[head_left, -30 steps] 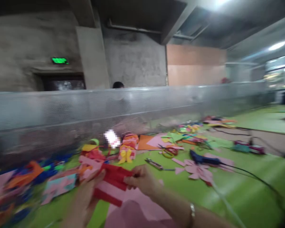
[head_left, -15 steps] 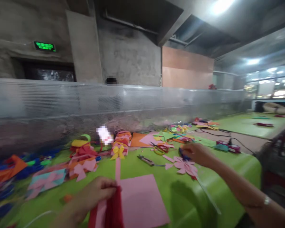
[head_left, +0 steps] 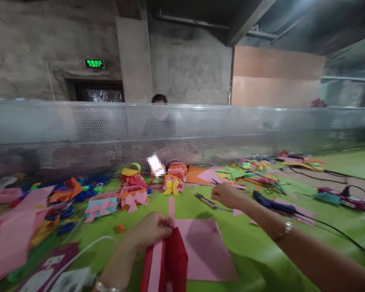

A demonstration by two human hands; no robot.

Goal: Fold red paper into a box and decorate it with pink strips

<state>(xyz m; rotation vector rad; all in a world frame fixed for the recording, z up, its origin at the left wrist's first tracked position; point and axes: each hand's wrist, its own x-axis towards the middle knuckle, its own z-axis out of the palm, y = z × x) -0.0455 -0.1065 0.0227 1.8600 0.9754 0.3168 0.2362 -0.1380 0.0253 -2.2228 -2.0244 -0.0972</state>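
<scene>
My left hand (head_left: 152, 231) is closed, pinching the top of a folded red and pink paper piece (head_left: 167, 261) that stands near the table's front edge. Beside it lies a pink sheet (head_left: 205, 247), with a thin pink strip (head_left: 172, 207) above it. My right hand (head_left: 228, 194) reaches forward over the green table cover (head_left: 255, 251). Its fingers are curled over a pair of scissors (head_left: 215, 181), and only the blade tip shows. A utility knife (head_left: 204, 199) lies just left of that hand. To its right lies a blue glue gun (head_left: 272, 205).
Paper bows and gift boxes (head_left: 172, 184) and coloured scraps (head_left: 63, 194) crowd the back and left. A perforated metal partition (head_left: 200, 129) runs across; a person (head_left: 159, 99) sits behind it. A black cord (head_left: 337, 233) trails right toward a power strip (head_left: 337, 192). A white cable (head_left: 88, 247) lies front left.
My right hand let go of the red paper, reached out to the glue gun, then swung left onto the scissors. My left hand kept the paper and stood it upright. The view turned.
</scene>
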